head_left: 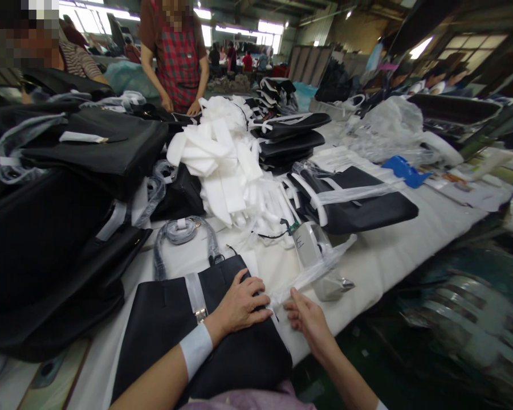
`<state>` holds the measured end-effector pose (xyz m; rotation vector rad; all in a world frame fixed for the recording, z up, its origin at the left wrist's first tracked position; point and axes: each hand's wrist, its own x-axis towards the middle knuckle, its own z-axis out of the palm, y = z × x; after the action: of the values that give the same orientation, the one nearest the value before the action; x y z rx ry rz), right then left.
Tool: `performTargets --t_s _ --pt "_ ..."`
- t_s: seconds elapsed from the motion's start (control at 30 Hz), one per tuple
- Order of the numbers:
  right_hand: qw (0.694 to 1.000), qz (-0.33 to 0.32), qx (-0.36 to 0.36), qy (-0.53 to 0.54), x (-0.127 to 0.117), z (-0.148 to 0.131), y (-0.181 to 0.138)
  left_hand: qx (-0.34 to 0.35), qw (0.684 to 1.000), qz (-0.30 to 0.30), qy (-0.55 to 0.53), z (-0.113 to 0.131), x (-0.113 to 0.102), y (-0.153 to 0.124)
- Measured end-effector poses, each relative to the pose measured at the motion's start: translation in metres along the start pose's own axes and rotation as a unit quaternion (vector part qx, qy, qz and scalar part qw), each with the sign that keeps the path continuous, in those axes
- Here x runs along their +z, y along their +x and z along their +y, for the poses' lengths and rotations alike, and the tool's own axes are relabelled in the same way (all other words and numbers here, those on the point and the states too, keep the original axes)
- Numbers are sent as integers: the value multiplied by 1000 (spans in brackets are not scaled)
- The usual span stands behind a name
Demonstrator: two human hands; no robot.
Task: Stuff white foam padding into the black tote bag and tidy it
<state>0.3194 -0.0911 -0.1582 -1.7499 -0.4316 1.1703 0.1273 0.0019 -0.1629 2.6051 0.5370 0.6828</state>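
A black handbag (158, 319) lies flat before me, with a plastic-wrapped strap and a metal clasp (200, 315) on its front. My left hand (243, 302) rests on the bag near its right edge, fingers spread and lying over the side. Just beyond that edge, my right hand (305, 316) has its fingers curled and pinches a clear plastic strip (312, 274), which runs up and to the right. The strip's near end meets a whitish piece at the bag's edge, partly hidden by my fingers. Above the bag lies a coiled, plastic-wrapped shoulder strap (180, 230).
White foam pieces (226, 165) are heaped mid-table. Black bags (68, 228) pile up at left; another bag (367, 199) lies at right. A clear container (310, 245) stands near my right hand. A person in a checked apron (182, 62) works opposite. The table edge slants at right.
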Motion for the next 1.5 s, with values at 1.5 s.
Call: performTargets --t_s 1.5 --pt "952 132 -274 -20 -9 -77 1 13 1000 15 19 -1 -1 -1"
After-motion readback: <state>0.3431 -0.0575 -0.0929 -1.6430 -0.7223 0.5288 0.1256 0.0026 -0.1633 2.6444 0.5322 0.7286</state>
